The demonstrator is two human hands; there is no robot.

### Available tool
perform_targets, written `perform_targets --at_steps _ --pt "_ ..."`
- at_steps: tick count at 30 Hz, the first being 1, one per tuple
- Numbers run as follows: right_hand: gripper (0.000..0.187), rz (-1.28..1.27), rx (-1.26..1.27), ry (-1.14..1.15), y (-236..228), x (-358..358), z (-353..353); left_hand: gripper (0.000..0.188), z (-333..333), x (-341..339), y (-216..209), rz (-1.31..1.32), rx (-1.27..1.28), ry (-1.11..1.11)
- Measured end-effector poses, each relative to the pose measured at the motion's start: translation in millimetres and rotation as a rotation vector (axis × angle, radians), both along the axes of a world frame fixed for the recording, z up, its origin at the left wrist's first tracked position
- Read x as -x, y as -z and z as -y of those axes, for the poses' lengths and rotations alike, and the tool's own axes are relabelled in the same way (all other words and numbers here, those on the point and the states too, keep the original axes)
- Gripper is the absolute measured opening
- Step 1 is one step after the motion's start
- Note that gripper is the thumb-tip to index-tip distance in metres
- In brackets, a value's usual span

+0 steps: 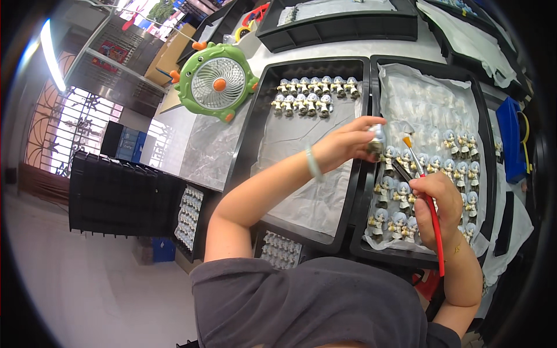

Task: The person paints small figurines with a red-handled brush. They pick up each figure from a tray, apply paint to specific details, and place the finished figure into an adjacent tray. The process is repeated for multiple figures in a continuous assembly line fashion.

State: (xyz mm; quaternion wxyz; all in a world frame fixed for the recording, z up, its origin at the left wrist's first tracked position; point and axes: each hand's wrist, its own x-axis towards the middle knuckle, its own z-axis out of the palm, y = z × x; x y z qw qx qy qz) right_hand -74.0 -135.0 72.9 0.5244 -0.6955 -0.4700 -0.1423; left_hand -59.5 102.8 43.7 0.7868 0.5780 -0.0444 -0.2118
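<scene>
My left hand is closed around a small pale-haired figurine, just above the divide between two black trays. In my right hand is a red-handled paintbrush, its orange-brown bristles pointing up and away, close to the figurine. A slim black tool also sticks out from the right fingers; its kind cannot be made out. Under both hands, the right tray holds rows of similar figurines on a plastic sheet. The left tray carries two rows of figurines at its far end.
A green animal-shaped fan stands at the far left of the table. Another black tray lies behind. To the right is a blue bin. More figurines sit in a lower tray at left, beside a black crate.
</scene>
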Motion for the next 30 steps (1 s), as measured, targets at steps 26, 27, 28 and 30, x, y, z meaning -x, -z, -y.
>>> perform_targets --at_steps 26,27,28,30 --pt "0.020 -0.110 0.081 0.050 14.1 -10.4 -3.6 0.061 -11.3 53.9 -29.7 0.927 -1.146 -0.117" --pt "0.020 -0.111 0.086 0.056 14.6 -10.4 -3.2 0.060 -10.5 52.9 -28.3 0.939 -1.171 -0.128" --pt "0.020 -0.110 0.088 0.049 14.4 -10.6 -3.6 0.059 -10.3 53.7 -27.8 0.947 -1.203 -0.145" --pt "0.020 -0.109 0.091 0.038 13.9 -10.9 -4.1 0.059 -10.3 55.0 -27.2 0.955 -1.241 -0.163"
